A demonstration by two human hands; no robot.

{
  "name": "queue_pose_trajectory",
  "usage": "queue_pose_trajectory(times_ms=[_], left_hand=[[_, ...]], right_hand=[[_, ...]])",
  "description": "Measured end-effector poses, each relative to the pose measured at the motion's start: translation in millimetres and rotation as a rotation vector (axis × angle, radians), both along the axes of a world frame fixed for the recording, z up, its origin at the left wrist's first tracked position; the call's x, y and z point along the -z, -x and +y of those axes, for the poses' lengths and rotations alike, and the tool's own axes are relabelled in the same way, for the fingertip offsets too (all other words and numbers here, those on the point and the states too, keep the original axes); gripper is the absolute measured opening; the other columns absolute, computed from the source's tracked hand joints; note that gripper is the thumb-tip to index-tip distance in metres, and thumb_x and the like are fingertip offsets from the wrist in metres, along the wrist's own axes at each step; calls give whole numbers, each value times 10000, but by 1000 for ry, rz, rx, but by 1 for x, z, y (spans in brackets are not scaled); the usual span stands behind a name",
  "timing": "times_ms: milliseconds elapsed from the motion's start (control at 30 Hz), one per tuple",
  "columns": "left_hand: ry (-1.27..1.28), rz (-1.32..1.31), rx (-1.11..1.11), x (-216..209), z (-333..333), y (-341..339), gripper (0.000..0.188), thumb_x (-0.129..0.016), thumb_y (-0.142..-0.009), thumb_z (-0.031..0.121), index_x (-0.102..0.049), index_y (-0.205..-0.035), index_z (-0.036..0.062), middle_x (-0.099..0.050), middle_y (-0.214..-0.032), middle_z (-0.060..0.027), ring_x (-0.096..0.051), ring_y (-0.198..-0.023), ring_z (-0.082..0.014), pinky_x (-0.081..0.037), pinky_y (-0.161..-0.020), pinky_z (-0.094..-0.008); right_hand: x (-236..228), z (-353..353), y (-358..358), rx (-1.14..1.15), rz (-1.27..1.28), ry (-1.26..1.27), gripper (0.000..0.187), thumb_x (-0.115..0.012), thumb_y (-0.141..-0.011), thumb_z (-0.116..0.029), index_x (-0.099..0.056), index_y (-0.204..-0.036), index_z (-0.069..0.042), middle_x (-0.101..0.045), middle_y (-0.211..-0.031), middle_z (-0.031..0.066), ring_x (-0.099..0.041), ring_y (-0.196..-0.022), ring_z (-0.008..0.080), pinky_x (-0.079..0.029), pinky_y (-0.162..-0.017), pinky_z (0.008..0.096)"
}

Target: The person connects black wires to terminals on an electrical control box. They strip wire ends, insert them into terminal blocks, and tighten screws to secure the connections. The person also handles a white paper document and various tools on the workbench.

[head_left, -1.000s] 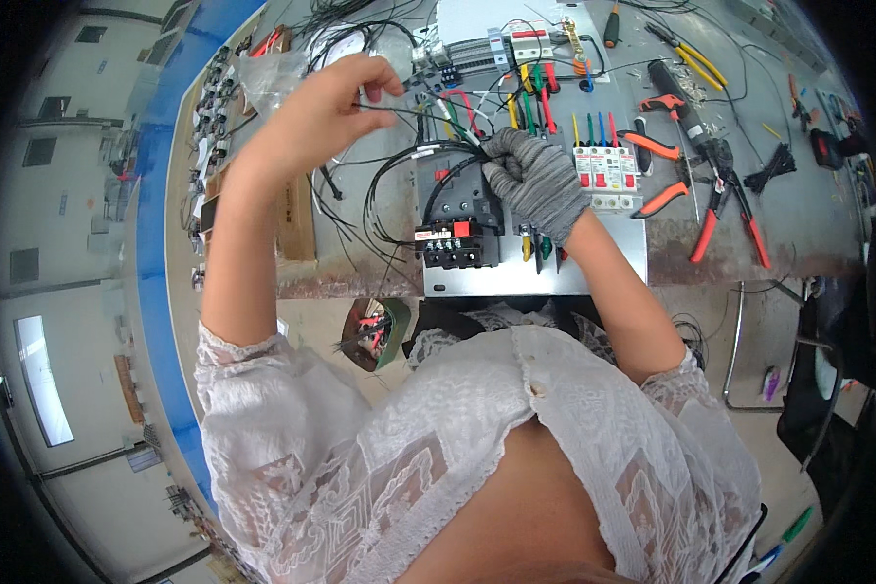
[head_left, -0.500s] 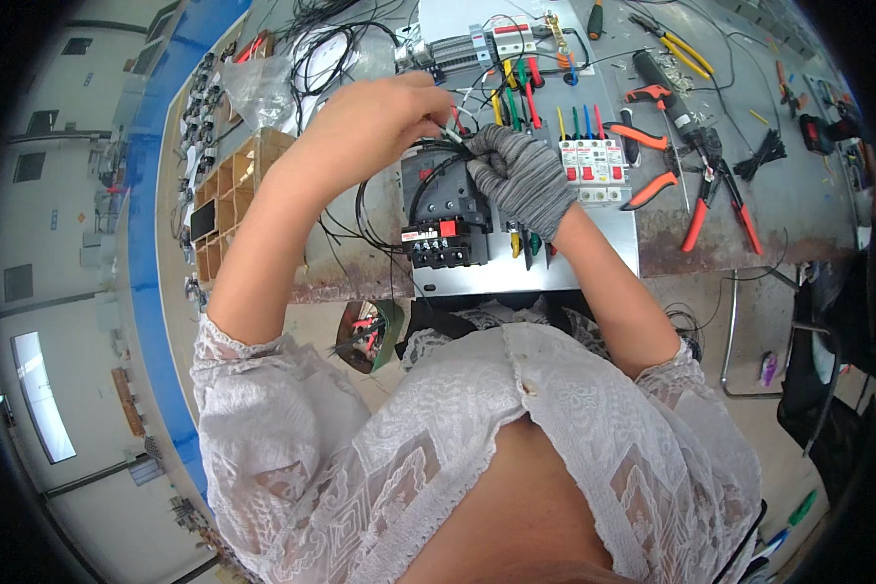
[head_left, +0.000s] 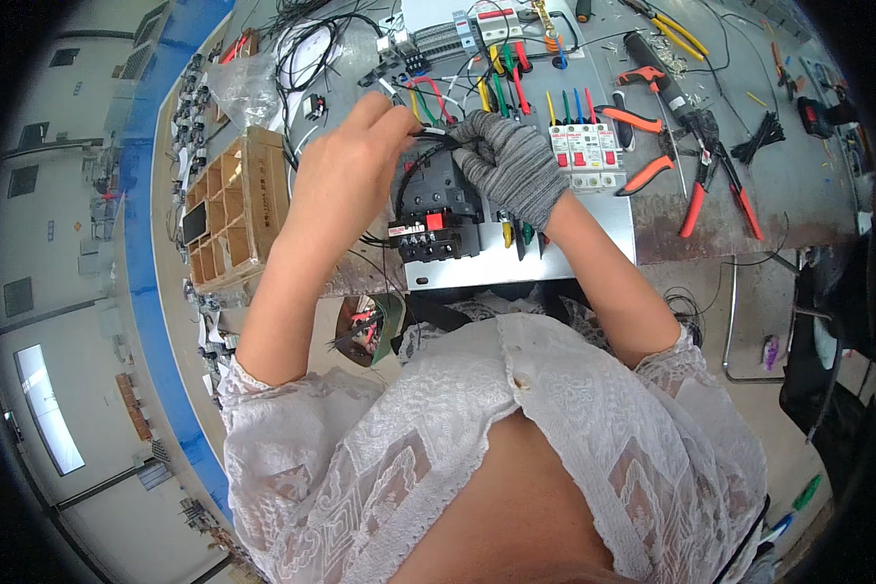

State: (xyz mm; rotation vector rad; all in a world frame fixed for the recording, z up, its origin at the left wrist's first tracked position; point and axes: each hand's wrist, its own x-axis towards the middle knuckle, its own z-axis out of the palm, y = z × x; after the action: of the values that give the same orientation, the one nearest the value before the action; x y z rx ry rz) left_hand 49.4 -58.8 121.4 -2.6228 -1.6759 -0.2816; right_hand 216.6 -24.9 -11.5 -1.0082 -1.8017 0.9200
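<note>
Bare, my left hand [head_left: 360,161] pinches black wires [head_left: 430,139] just above a black contactor [head_left: 440,190]. My right hand [head_left: 509,167] wears a grey knit glove; its closed fingers grip the same wires at the contactor's far right edge. A thermal overload relay [head_left: 435,239] with a red button sits on the contactor's near side. Both are on a metal mounting plate [head_left: 565,255]. White circuit breakers [head_left: 586,156] with red switches stand right of my glove, with yellow, green, blue and red wires rising from them. My fingers partly hide the wire ends.
Red-handled cutters [head_left: 715,180], orange-handled pliers [head_left: 642,151] and yellow-handled pliers [head_left: 679,34] lie to the right. At the left stands a divided cardboard box [head_left: 263,200]. Coiled black wires [head_left: 307,54] lie at the far left, and a bin [head_left: 380,331] is below the table edge.
My left hand has come down and nearer, its fingers now low over the contactor. My gloved right hand has shifted slightly left and stays closed on the wires.
</note>
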Motion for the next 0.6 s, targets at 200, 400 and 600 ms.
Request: queue_pose_trajectory(times_ms=[200,400,600], left_hand=[[-57,70,31,4,11,7,103,-570,-853,29,-572,-942,81,-547,-899,-97,-598,-776,-330,-470,-628,-405],[-19,-105,10,-1,5,0,80,-565,-872,29,-588,-944,54,-566,-873,-102,-587,-736,-287,-468,-627,-340],[94,-350,-175,17,-2,11,105,-544,-892,24,-621,-961,3,-571,-840,-72,-561,-761,-153,-437,-672,-269]], right_hand=[[2,0,1,-12,40,-52,202,-702,-793,-145,-659,-974,-65,-555,-628,45,-482,-544,130,-461,-551,278],[0,-1,-1,-9,22,-36,206,-702,-790,-135,-661,-979,-67,-559,-631,46,-492,-550,126,-462,-553,274],[-1,-2,0,1,-1,-46,197,-701,-794,-137,-658,-975,-70,-555,-633,46,-492,-546,130,-463,-549,280]])
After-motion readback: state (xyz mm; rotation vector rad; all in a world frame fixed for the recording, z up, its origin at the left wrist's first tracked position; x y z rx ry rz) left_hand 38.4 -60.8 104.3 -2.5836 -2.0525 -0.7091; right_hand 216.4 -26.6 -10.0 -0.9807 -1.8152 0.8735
